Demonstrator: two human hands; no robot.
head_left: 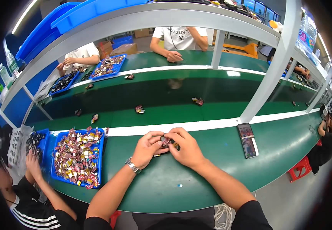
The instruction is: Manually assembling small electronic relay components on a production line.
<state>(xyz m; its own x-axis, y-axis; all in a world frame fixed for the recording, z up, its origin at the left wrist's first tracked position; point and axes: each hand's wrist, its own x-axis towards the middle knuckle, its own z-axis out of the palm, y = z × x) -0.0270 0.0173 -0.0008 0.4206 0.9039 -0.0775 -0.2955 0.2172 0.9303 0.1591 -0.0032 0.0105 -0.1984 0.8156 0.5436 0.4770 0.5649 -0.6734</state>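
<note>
My left hand [147, 147] and my right hand [186, 147] meet over the green table [166, 184] just in front of me. Between their fingertips both pinch one small dark part with a pink wrapper [167, 142]. A metal watch [132, 165] sits on my left wrist. To the left of my hands stands a blue tray [100, 161] heaped with small pink, yellow and white wrapped parts. What the part is in detail cannot be made out.
A phone [247, 140] lies to the right of my hands. Loose small parts [139, 109] ride on the dark conveyor belt [166, 92]. White shelf posts [267, 73] rise from the table. A person's hand [31, 163] works at my left; other people sit across.
</note>
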